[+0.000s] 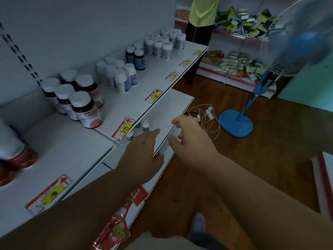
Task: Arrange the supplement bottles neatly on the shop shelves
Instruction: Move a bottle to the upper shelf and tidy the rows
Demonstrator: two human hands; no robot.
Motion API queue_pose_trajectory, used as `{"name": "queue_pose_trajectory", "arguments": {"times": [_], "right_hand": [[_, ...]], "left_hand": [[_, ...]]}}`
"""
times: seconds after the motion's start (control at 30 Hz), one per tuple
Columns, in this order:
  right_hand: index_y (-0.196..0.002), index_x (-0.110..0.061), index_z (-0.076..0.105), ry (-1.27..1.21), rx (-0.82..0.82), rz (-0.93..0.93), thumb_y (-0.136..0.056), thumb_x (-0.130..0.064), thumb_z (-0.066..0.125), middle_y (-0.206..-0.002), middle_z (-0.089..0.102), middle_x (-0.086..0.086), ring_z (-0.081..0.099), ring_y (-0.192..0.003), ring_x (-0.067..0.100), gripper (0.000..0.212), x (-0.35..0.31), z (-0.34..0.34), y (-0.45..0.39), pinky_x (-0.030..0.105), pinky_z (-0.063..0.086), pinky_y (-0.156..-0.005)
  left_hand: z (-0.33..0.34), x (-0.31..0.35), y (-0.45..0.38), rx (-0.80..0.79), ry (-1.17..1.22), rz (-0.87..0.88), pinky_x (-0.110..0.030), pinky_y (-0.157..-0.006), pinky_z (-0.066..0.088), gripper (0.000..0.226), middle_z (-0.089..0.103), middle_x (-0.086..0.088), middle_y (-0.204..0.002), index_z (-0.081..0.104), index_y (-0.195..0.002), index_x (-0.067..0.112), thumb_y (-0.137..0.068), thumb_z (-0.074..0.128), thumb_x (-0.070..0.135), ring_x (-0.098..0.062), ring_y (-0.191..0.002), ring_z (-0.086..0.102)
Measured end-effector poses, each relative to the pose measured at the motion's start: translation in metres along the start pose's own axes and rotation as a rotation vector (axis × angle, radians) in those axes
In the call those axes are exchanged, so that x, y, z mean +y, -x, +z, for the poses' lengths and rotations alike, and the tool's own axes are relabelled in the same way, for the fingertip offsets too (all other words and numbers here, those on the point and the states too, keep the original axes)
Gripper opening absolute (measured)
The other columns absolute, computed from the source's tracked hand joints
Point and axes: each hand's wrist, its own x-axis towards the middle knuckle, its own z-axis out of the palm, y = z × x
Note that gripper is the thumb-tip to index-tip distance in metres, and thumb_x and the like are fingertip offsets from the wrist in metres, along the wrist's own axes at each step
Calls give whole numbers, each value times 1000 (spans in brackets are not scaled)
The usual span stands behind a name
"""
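Observation:
On the upper shelf [155,74], supplement bottles stand in groups: dark bottles with white caps [84,109], white bottles [122,78], two dark blue ones [137,58] and several grey ones [162,44]. Three small white-capped bottles [146,125] stand on the lower shelf [173,105], partly hidden by the upper shelf's edge. My left hand [142,154] hovers over the lower shelf's front edge, index finger stretched toward the small bottles and the other fingers curled. My right hand [191,139] is beside it at the shelf edge, fingers spread, holding nothing.
A blurred red-and-white container [10,150] sits at the far left. Red packets [117,230] hang below the shelf edge. On the wooden floor are a blue pedestal fan [236,121] and white cables [207,116]. A person in a yellow top [203,11] stands by the far shelves of packets [243,24].

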Motion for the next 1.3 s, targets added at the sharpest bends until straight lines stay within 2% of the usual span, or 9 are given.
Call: {"name": "queue_pose_trajectory", "arguments": {"times": [0.23,0.4,0.53,0.67,0.93,1.07,1.13,1.23,1.3], "right_hand": [[-130,-20,51,-15,-44,-66,-94,-31,63,-128,49,6,60,-103,25,40,120,6,-96,45,54,-82],[-131,-23,49,-75,-256,-199,-95,-32,62,-135,43,2,56,-114,19,39,186,27,-187,36,53,-90],[-133,-21,50,-88,-360,-272,-94,-32,65,-136,49,5,58,-116,19,44,233,60,-217,27,50,-94],[-138,-25,48,-71,-463,-286,-91,-37,67,-143,48,3,56,-124,20,53,270,125,-232,35,50,-102],[-141,-25,46,-187,-442,-316,-89,-37,71,-144,48,7,52,-129,24,59,322,295,-252,30,38,-106],[-144,-28,41,-212,-376,-370,-89,-40,69,-148,46,7,50,-132,26,63,329,376,-279,34,40,-109],[-148,-33,32,-182,-369,-427,-90,-41,68,-152,40,8,47,-135,28,69,323,409,-286,36,40,-111],[-153,-42,15,-137,-455,-504,-92,-40,65,-160,19,13,36,-141,37,79,303,443,-295,49,39,-113],[-151,-41,21,-99,-502,-507,-93,-38,64,-162,12,12,32,-142,39,73,292,462,-311,51,37,-112]], "left_hand": [[72,8,-106,-30,-27,-100,-44,-113,28,74,38,-10,-153,28,-152,13,-90,63,35,-29,-139,36],[113,0,-171,52,-99,-442,-45,-118,26,77,29,-2,-158,18,-154,25,-92,60,40,-25,-144,29],[146,3,-195,24,-109,-628,-42,-116,24,76,28,-1,-159,18,-154,25,-92,60,40,-25,-144,28],[193,-16,-200,56,-96,-775,-38,-116,24,75,30,0,-157,20,-153,24,-91,61,36,-22,-143,30],[301,-110,-201,214,-84,-911,-39,-117,28,75,32,3,-156,23,-153,26,-90,63,37,-18,-142,31],[331,-170,-216,292,-119,-846,-43,-115,33,74,35,3,-154,24,-152,25,-90,63,36,-19,-140,34],[343,-188,-215,270,-145,-826,-43,-115,33,74,34,4,-155,24,-152,25,-90,63,37,-18,-140,35],[351,-206,-205,263,-181,-834,-42,-116,32,75,32,4,-156,23,-152,25,-90,64,35,-17,-142,33],[346,-225,-206,278,-204,-821,-42,-115,33,74,33,2,-155,23,-152,24,-90,64,34,-17,-141,34]]}}
